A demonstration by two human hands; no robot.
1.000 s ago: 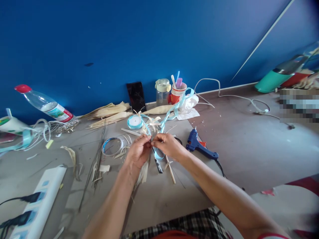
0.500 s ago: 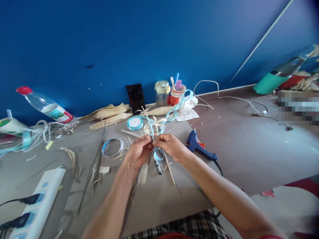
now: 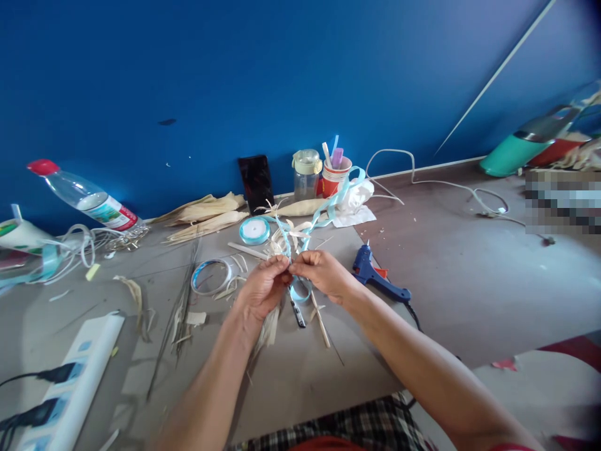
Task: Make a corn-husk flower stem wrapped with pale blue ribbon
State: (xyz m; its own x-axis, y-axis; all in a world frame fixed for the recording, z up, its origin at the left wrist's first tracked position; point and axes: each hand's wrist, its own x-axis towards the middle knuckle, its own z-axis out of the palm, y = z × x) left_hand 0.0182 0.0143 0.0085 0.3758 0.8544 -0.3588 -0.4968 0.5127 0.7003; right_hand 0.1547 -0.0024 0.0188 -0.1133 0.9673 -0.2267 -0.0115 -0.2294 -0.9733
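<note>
My left hand (image 3: 263, 289) and my right hand (image 3: 322, 274) meet at the middle of the grey board (image 3: 300, 376), fingertips pinched together. Between them they grip a small bundle of pale corn husk strips (image 3: 286, 238) bound with a light blue ribbon (image 3: 323, 210). The ribbon runs up and back toward the red paper cup (image 3: 334, 176). Husk ends hang below my left hand. A ribbon loop hangs under my right hand.
A blue glue gun (image 3: 375, 280) lies right of my hands, a ribbon spool (image 3: 254, 230) and a tape ring (image 3: 211, 276) to the left. Husks (image 3: 206, 213), a phone (image 3: 256, 183), a jar (image 3: 306, 173) stand by the blue wall. A water bottle (image 3: 89, 199) and power strip (image 3: 70, 382) sit left.
The hands stay pinched on the bundle and have barely shifted. The husk tips and ribbon end above the fingers have twisted slightly.
</note>
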